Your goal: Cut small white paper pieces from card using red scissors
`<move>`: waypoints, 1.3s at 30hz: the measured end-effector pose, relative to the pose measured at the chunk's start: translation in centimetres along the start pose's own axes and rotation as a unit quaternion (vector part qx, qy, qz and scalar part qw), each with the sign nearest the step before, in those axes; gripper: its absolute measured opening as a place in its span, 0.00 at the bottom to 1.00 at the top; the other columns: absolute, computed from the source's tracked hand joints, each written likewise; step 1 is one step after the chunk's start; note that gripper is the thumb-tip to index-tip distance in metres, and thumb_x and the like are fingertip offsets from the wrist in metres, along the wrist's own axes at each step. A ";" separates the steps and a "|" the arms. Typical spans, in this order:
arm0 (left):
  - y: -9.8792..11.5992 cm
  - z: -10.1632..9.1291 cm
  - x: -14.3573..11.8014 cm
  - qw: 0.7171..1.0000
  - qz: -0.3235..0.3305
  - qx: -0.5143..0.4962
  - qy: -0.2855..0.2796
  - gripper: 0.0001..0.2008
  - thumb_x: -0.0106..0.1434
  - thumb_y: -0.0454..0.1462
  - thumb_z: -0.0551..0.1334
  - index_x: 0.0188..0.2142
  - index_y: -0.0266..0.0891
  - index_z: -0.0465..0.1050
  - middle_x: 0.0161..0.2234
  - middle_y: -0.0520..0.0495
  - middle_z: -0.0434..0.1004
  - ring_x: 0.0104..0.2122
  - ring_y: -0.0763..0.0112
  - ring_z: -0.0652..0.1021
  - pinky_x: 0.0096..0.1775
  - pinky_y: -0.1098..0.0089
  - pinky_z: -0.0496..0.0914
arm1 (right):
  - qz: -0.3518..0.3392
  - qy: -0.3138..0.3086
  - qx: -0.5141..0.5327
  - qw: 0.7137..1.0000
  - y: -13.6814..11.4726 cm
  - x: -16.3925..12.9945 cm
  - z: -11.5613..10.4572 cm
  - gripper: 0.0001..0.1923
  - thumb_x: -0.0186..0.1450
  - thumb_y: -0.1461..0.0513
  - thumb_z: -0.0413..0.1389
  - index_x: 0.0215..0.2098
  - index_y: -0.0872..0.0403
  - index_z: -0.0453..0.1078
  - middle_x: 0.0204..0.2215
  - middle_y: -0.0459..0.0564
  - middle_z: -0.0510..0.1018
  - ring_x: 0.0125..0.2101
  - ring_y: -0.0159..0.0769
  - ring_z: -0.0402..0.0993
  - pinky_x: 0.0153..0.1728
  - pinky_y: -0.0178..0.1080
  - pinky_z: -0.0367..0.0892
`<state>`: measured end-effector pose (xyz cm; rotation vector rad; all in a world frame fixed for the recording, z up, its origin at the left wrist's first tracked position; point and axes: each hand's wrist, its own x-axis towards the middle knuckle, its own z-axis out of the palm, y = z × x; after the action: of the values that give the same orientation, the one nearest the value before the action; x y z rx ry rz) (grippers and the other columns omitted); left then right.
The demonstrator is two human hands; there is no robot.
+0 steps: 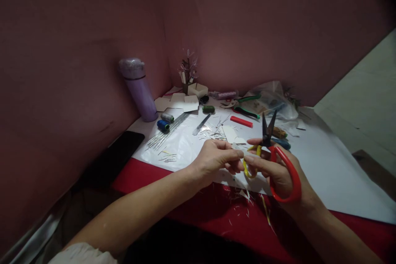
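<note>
Scissors (280, 161) with one red and one yellow loop sat in the right hand (278, 173), whose fingers were closed round the handles; the black blades stood apart and pointed up and away from the person. The left hand (216, 159) met it just beside the yellow loop, thumb and fingertips pinched together on a small pale strip (244, 152), which the right thumb and forefinger also touched. Both hands hung above the near edge of a white sheet (324, 165) laid over a red cloth (198, 210).

Paper scraps (222, 132) littered the sheet just beyond the hands, and more lay on the cloth below them. Farther back lay a red bar (241, 121), green-handled pliers (244, 105), a bundle of thin wires (167, 132), blue and grey thread spools (163, 121) and a crumpled clear bag (272, 99). A lilac flask (139, 88) stood at the left wall, near a dark phone (120, 150). A small box (197, 89) with a pale sprig stood in the corner. Nothing lay between the hands and the camera.
</note>
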<state>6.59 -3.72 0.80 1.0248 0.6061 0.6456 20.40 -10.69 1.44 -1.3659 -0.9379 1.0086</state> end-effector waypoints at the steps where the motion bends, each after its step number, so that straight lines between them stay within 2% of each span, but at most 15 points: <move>1: 0.0 0.0 0.0 1.000 0.006 -0.003 -0.002 0.12 0.50 0.38 0.66 0.20 0.33 0.65 0.19 0.46 0.74 0.18 0.77 0.72 0.24 0.74 0.64 | -0.004 0.008 -0.001 1.000 0.0 0.0 0.0 0.23 0.53 0.59 0.63 0.45 0.52 0.65 0.20 0.42 0.73 0.21 0.32 0.69 0.24 0.34 0.61; 6: -0.2 0.1 0.0 0.999 0.019 -0.024 -0.017 0.10 0.47 0.36 0.69 0.24 0.32 0.69 0.22 0.45 0.76 0.22 0.74 0.75 0.28 0.73 0.67 | -0.013 0.040 -0.015 0.999 -0.1 -0.2 0.0 0.21 0.53 0.58 0.63 0.44 0.51 0.66 0.18 0.41 0.72 0.21 0.32 0.69 0.22 0.33 0.60; 13: -0.2 0.1 0.0 0.999 0.034 -0.014 -0.009 0.10 0.50 0.38 0.66 0.23 0.33 0.68 0.21 0.45 0.75 0.21 0.75 0.74 0.28 0.72 0.67 | -0.012 0.050 -0.022 0.998 0.1 -0.2 0.0 0.21 0.54 0.59 0.63 0.45 0.51 0.66 0.19 0.42 0.73 0.21 0.32 0.69 0.22 0.33 0.58; 20: -0.1 0.4 -0.1 0.999 0.023 -0.025 0.014 0.10 0.50 0.37 0.66 0.22 0.34 0.66 0.19 0.46 0.74 0.19 0.75 0.73 0.27 0.72 0.65 | -0.010 0.038 -0.014 0.999 0.1 -0.4 0.1 0.21 0.54 0.58 0.62 0.45 0.51 0.65 0.18 0.41 0.71 0.22 0.34 0.70 0.23 0.35 0.60; 26: -0.1 0.4 -0.1 0.999 0.030 -0.028 0.011 0.11 0.50 0.37 0.66 0.22 0.34 0.66 0.20 0.45 0.74 0.20 0.75 0.73 0.27 0.72 0.65 | -0.011 0.037 -0.010 0.999 -0.1 -0.5 0.0 0.20 0.55 0.58 0.62 0.45 0.51 0.65 0.17 0.40 0.70 0.20 0.33 0.68 0.22 0.35 0.61; 30: 0.0 0.3 -0.2 0.999 0.021 -0.030 -0.008 0.11 0.49 0.39 0.68 0.24 0.32 0.69 0.23 0.44 0.76 0.22 0.75 0.74 0.29 0.73 0.66 | 0.000 0.059 -0.003 0.998 -0.6 -0.7 0.3 0.21 0.53 0.58 0.63 0.43 0.51 0.65 0.18 0.40 0.70 0.20 0.32 0.69 0.22 0.34 0.61; 34: -0.1 0.3 -0.1 0.999 0.016 -0.033 -0.002 0.12 0.48 0.40 0.68 0.24 0.32 0.70 0.23 0.44 0.76 0.21 0.75 0.74 0.29 0.72 0.67 | -0.006 0.095 -0.018 0.995 -0.9 -0.7 0.8 0.21 0.50 0.58 0.64 0.41 0.52 0.66 0.19 0.41 0.70 0.20 0.31 0.68 0.21 0.33 0.60; 39: -0.2 0.2 0.0 1.000 0.016 -0.025 -0.004 0.13 0.48 0.41 0.68 0.24 0.32 0.70 0.23 0.44 0.76 0.22 0.74 0.74 0.28 0.71 0.67 | -0.018 0.097 -0.005 0.995 -0.8 -0.7 1.0 0.23 0.49 0.57 0.65 0.41 0.51 0.66 0.22 0.41 0.71 0.21 0.31 0.69 0.23 0.34 0.61</move>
<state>6.80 -3.93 0.73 0.9906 0.5648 0.6819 19.28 -11.01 2.30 -1.4222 -0.8192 0.8281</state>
